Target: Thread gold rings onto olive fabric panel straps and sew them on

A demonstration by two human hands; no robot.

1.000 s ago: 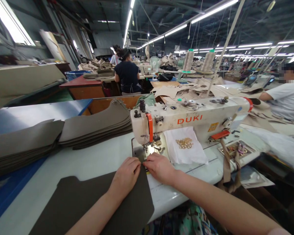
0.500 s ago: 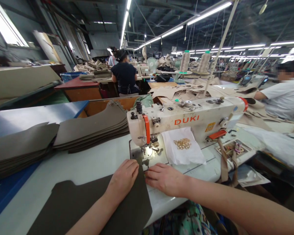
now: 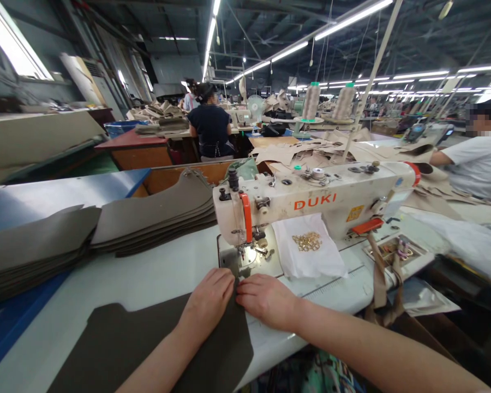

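Note:
A dark olive fabric panel (image 3: 147,327) lies on the pale sewing table with its top corner just in front of the sewing machine's needle area. Near that corner my left hand (image 3: 211,297) rests on the panel, fingers curled and closed on its edge. My right hand (image 3: 268,300) comes from the other side, its fingers pressed together at the panel's right edge, almost touching the left hand. Both sets of fingertips are partly hidden. Beyond them stands the white sewing machine (image 3: 278,199), its lamp lighting the metal needle plate (image 3: 228,257).
Gold rings (image 3: 306,241) lie on a white cloth (image 3: 286,262) under the machine arm. Stacked olive panels (image 3: 155,213) sit at left. A parts tray (image 3: 417,248) and hanging straps (image 3: 379,284) are at right. Co-workers sit ahead (image 3: 210,125) and at right (image 3: 478,164).
My right hand has shifted left, closer to my left hand, and its fingers have drawn together at the panel's edge. The left hand and panel have barely moved.

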